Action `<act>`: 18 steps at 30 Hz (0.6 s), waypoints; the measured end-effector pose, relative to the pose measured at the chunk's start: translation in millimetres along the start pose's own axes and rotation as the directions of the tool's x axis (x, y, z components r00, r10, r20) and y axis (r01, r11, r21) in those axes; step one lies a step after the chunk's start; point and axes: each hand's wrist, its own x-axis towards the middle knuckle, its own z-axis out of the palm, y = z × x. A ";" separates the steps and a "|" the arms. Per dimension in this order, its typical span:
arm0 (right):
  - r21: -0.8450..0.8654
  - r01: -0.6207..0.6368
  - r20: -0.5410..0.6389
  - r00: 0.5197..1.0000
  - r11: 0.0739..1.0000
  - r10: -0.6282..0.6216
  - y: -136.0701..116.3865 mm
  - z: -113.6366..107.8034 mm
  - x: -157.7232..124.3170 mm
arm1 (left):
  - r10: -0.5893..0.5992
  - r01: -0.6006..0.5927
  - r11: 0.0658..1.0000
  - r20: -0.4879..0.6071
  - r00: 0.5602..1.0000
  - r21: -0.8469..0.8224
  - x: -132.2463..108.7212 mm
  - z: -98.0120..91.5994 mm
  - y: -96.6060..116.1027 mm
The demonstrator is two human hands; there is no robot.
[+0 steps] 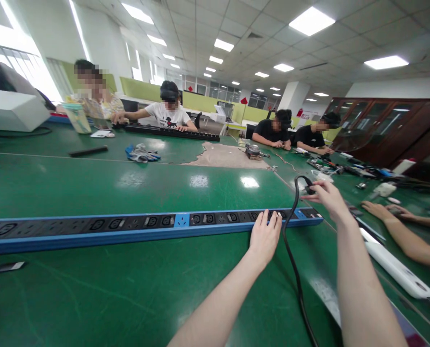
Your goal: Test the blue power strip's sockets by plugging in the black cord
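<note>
As left hand (pixel 265 236) pins strip (pixel 128 226) end, right hand (pixel 327 195) holds plug (pixel 309 188).

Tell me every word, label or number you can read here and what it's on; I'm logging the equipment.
No text is legible.
Blue power strip under the left hand: socket markings too small to read.
Black plug in the right hand: no marking shows.
White T-shirt on a seated person: dark print, blurred.
Red sign far back: too small.

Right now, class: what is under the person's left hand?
The left hand rests on the long blue power strip, near its right end. Sockets show on either side; whatever lies directly beneath the hand is covered.
</note>
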 end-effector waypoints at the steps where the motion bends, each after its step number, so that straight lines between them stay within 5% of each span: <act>1: 0.140 -0.018 0.036 0.999 0.990 0.013 -7.9 3.4 -2.2 | 0.004 -0.004 1.000 0.008 1.000 -0.003 -2.2 -1.9 -2.1; 4: 0.409 -0.028 0.140 0.990 0.912 -0.033 -33.1 14.0 -12.2 | 0.022 -0.021 1.000 0.047 0.999 -0.007 -13.9 -12.1 -15.3; 10: 0.519 0.026 0.277 0.940 0.854 -0.197 -92.0 41.1 -43.6 | -0.001 -0.002 1.000 0.091 0.996 0.031 -56.2 -52.4 -67.7; 18: 0.747 -0.083 0.493 0.736 0.660 -0.465 -164.3 84.2 -102.6 | -0.085 0.080 0.996 0.107 0.991 0.050 -115.9 -117.5 -137.1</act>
